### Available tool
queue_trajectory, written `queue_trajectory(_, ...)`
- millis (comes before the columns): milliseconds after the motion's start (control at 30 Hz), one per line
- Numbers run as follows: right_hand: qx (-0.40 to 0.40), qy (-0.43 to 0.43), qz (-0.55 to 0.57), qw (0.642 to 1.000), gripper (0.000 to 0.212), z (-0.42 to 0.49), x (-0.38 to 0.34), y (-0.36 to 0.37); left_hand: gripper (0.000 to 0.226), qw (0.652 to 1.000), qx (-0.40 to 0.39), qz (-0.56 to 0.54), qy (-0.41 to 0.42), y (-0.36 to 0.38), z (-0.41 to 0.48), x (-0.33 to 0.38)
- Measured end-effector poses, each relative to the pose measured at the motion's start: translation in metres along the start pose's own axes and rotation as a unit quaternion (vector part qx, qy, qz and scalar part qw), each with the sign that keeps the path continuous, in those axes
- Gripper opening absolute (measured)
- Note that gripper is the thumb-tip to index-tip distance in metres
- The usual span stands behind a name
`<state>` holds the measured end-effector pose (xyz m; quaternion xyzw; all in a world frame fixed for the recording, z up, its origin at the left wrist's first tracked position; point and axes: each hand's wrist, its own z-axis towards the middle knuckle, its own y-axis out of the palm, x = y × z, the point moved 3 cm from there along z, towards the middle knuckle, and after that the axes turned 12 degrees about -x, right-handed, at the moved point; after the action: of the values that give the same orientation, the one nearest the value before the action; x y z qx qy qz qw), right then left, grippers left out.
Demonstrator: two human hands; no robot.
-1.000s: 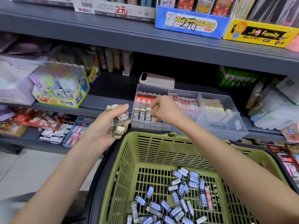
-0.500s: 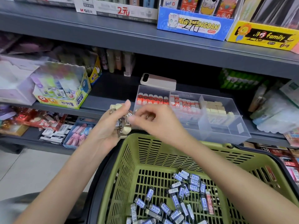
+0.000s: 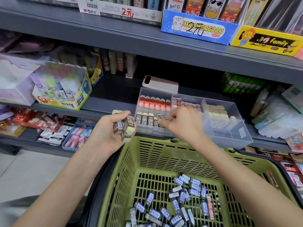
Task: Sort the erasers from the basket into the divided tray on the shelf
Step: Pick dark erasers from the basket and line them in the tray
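Note:
My left hand (image 3: 108, 133) grips a bunch of brown 2B erasers (image 3: 125, 125) just left of the clear divided tray (image 3: 229, 133) on the shelf. My right hand (image 3: 182, 123) pinches one brown 2B eraser (image 3: 161, 116) over the tray's front left compartment, beside a row of standing brown 2B erasers (image 3: 144, 120). Red-sleeved erasers (image 3: 154, 102) fill the back left compartment, and cream erasers (image 3: 216, 112) sit further right. The green basket (image 3: 164, 154) below holds several blue-sleeved erasers (image 3: 180, 199).
A pink phone (image 3: 161, 83) lies behind the tray. A box of glue sticks (image 3: 64, 89) stands on the shelf at left. Stationery packs (image 3: 54, 128) fill the lower shelf left of the basket, and the upper shelf edge (image 3: 147, 45) overhangs the tray.
My right hand took a brown eraser from the bunch in my left hand and carried it right, over the tray's front left compartment. The left hand stayed put.

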<state>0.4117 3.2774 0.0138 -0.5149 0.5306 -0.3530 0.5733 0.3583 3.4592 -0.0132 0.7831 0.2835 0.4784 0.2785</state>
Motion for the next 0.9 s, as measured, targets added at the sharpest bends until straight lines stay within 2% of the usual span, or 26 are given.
queue_trajectory(100,-0.001,-0.023,-0.018,1.0,0.046,0.003,-0.005,0.003,0.037,1.0,-0.006,0.014,0.007,-0.001,-0.001,0.001)
queue_trajectory(233,-0.062,-0.052,-0.01,0.997,0.047,0.011,0.002,-0.002,0.039,0.999,-0.012,0.032,0.01,-0.003,-0.001,0.001)
queue_trajectory(300,-0.024,-0.065,-0.026,0.997,0.044,0.014,0.005,-0.008,0.039,0.999,-0.014,0.034,0.011,-0.002,-0.001,0.002)
queue_trajectory(400,0.011,-0.119,-0.069,0.991,0.026,0.02,0.001,-0.01,0.038,0.999,-0.016,0.042,0.014,-0.003,0.0,0.003)
queue_trajectory(467,-0.011,-0.162,-0.109,0.981,0.019,0.023,-0.004,-0.006,0.038,0.999,-0.015,0.048,0.015,-0.003,-0.001,0.002)
queue_trajectory(567,-0.048,-0.185,-0.157,0.969,0.025,0.028,-0.006,-0.002,0.035,0.998,-0.021,0.057,0.016,-0.003,-0.001,0.002)
queue_trajectory(633,-0.055,-0.189,-0.146,0.97,0.027,0.031,-0.005,-0.001,0.034,0.997,-0.025,0.064,0.021,-0.002,-0.002,0.003)
queue_trajectory(767,-0.06,-0.193,-0.048,0.978,0.037,0.033,-0.004,0.005,0.035,0.997,-0.031,0.07,0.025,-0.001,-0.001,0.002)
queue_trajectory(900,-0.059,-0.181,-0.043,0.981,0.031,0.026,-0.002,0.004,0.03,0.996,-0.048,0.065,0.037,0.002,0.001,0.001)
